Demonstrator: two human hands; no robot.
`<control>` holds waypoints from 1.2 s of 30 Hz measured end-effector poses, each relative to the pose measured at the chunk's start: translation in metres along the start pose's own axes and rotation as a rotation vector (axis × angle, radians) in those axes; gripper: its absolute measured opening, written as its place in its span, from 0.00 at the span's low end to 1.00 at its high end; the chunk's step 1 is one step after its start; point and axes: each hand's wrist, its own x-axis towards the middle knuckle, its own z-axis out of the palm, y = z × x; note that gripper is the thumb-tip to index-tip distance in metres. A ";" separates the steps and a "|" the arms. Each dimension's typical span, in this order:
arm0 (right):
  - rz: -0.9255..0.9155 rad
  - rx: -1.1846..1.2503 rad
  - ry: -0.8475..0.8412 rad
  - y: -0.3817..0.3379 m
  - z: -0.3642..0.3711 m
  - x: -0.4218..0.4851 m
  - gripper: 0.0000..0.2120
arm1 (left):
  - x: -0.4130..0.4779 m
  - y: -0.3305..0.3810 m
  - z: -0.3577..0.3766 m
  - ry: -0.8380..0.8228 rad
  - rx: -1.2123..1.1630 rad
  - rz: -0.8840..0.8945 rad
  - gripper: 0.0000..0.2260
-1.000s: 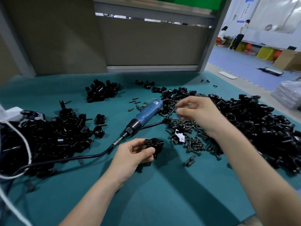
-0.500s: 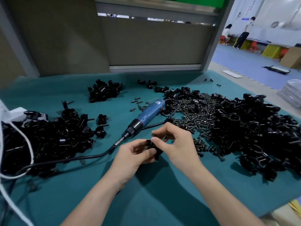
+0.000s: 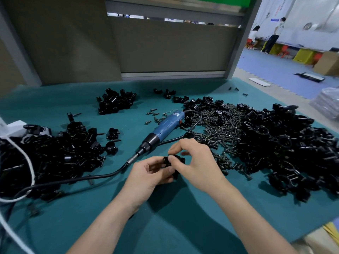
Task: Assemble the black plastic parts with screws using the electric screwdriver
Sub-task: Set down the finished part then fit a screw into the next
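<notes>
Gripping the black plastic part [image 3: 180, 160] low at table centre, the left hand [image 3: 146, 178] has its fingers and thumb curled round the part's near side. The right hand [image 3: 198, 162] meets it from 3 o'clock with thumb and forefinger pinched together on its top edge. Whether a screw sits between those fingertips is hidden.

The part looks small, stiff and light, a moulded clamp-like piece with a rounded body. It should take a firm squeeze without bending. Its glossy faces may slip, so I judge the best hold to be across the flat sides, leaving the screw hole uncovered. It is matte-to-shiny black, and most of it is masked by the fingers.

The electric screwdriver [image 3: 165, 127] lies untouched on the teal table cover [image 3: 183, 217] at 12 o'clock from the part, its bit pointing toward the hands. A pile of screws [image 3: 220, 129] spreads at 2 o'clock. More black parts are heaped at 3 o'clock [image 3: 286, 143] and at 9 o'clock [image 3: 55, 156].
</notes>
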 end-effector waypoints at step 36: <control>0.414 -0.759 -0.273 0.124 -0.061 0.109 0.15 | 0.000 -0.002 -0.005 0.034 0.132 -0.003 0.11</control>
